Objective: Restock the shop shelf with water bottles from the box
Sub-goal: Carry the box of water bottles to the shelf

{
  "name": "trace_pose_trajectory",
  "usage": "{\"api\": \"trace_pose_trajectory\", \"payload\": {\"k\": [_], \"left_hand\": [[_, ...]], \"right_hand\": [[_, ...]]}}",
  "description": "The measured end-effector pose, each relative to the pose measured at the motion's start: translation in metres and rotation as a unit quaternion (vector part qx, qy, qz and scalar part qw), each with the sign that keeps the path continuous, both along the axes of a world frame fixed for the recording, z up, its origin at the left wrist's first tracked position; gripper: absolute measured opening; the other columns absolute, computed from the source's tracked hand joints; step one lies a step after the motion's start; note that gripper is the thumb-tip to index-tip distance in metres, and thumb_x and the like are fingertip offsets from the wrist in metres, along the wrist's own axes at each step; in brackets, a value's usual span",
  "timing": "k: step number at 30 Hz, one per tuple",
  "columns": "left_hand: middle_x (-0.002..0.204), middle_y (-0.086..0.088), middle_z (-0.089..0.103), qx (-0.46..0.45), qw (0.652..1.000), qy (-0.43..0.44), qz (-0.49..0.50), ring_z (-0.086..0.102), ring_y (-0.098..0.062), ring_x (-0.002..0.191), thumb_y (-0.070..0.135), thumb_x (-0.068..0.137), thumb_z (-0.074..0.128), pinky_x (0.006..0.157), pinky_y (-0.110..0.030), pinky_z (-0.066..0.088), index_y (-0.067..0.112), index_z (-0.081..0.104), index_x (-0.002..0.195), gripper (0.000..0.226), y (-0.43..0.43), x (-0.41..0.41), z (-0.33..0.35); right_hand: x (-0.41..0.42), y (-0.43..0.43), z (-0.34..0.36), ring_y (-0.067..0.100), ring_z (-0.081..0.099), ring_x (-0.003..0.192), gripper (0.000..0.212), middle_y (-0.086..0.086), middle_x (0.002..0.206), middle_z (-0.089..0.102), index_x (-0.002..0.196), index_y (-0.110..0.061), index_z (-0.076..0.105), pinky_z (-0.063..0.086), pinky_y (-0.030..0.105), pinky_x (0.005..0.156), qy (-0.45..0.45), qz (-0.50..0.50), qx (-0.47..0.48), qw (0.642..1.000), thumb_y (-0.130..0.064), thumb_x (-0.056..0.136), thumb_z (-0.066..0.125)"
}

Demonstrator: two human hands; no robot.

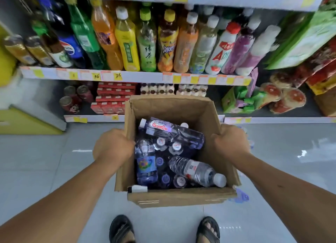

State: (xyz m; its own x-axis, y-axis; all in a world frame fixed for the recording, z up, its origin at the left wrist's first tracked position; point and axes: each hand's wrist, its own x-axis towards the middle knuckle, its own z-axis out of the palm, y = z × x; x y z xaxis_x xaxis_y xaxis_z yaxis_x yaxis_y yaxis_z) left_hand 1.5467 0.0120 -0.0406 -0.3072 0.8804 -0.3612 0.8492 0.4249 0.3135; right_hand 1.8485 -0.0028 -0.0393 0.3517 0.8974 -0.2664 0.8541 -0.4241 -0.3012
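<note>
An open cardboard box hangs in front of me above the floor, full of water bottles. One clear bottle lies on top at the right, a labelled one lies across the far side, and a blue-labelled one lies at the left. Several more stand beneath, caps up. My left hand grips the box's left wall. My right hand grips its right wall. The shop shelf stands just beyond the box.
The upper shelf holds a row of coloured drink bottles. The lower shelf carries cans, red cartons and small bottles. Snack packs fill the right side. A yellow cabinet stands at left. My sandalled feet stand on the tiled floor.
</note>
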Motion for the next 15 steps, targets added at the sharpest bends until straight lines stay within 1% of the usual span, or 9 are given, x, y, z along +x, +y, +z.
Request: {"api": "trace_pose_trajectory", "payload": {"k": [3, 6, 8, 10, 12, 15], "left_hand": [[0.071, -0.001, 0.060, -0.001, 1.000, 0.000, -0.005, 0.054, -0.027, 0.071, 0.031, 0.079, 0.071, 0.060, -0.027, 0.037, 0.014, 0.059, 0.067, 0.024, 0.006, 0.002, -0.041], [0.076, -0.003, 0.064, 0.000, 1.000, -0.017, 0.003, 0.058, -0.029, 0.075, 0.033, 0.079, 0.072, 0.063, -0.028, 0.041, 0.014, 0.061, 0.068, 0.024, 0.013, 0.004, -0.075], [0.074, -0.004, 0.065, 0.002, 1.000, -0.030, 0.009, 0.060, -0.027, 0.072, 0.030, 0.078, 0.072, 0.059, -0.027, 0.040, 0.014, 0.063, 0.068, 0.022, 0.016, 0.006, -0.094], [0.071, -0.004, 0.064, 0.005, 0.999, -0.038, 0.007, 0.059, -0.024, 0.067, 0.028, 0.079, 0.072, 0.054, -0.026, 0.037, 0.012, 0.064, 0.068, 0.021, 0.019, 0.009, -0.109], [0.070, -0.003, 0.063, 0.008, 0.999, -0.037, 0.005, 0.057, -0.023, 0.066, 0.028, 0.079, 0.073, 0.053, -0.026, 0.035, 0.012, 0.063, 0.069, 0.022, 0.025, 0.010, -0.117], [0.069, -0.003, 0.060, 0.009, 1.000, -0.028, -0.001, 0.056, -0.024, 0.068, 0.029, 0.080, 0.075, 0.051, -0.027, 0.031, 0.013, 0.056, 0.064, 0.029, 0.034, 0.011, -0.120]], "right_hand": [[0.001, 0.010, -0.041, 0.039, 0.062, 0.093, 0.013, 0.018, 0.095, 0.068, 0.083, -0.015, 0.058, 0.045, 0.036, 0.069, 0.004, 0.004, 0.010, 1.000, -0.028, 0.085, 0.057], [0.004, 0.016, -0.073, 0.039, 0.062, 0.092, 0.011, 0.017, 0.094, 0.067, 0.081, -0.016, 0.055, 0.047, 0.036, 0.070, 0.001, 0.004, 0.007, 1.000, -0.026, 0.086, 0.058], [0.006, 0.019, -0.091, 0.038, 0.062, 0.091, 0.012, 0.017, 0.092, 0.066, 0.080, -0.016, 0.053, 0.049, 0.037, 0.071, -0.002, 0.005, 0.009, 1.000, -0.025, 0.086, 0.058], [0.008, 0.022, -0.107, 0.038, 0.062, 0.087, 0.012, 0.016, 0.088, 0.065, 0.081, -0.015, 0.055, 0.049, 0.035, 0.068, -0.007, 0.005, 0.007, 1.000, -0.026, 0.086, 0.058], [0.009, 0.029, -0.117, 0.037, 0.061, 0.085, 0.011, 0.013, 0.083, 0.061, 0.083, -0.014, 0.059, 0.045, 0.033, 0.066, -0.001, -0.001, 0.009, 1.000, -0.025, 0.085, 0.058], [0.012, 0.038, -0.125, 0.037, 0.061, 0.084, 0.013, 0.016, 0.086, 0.064, 0.086, -0.011, 0.063, 0.043, 0.032, 0.065, -0.001, -0.007, 0.026, 1.000, -0.023, 0.082, 0.059]]}}
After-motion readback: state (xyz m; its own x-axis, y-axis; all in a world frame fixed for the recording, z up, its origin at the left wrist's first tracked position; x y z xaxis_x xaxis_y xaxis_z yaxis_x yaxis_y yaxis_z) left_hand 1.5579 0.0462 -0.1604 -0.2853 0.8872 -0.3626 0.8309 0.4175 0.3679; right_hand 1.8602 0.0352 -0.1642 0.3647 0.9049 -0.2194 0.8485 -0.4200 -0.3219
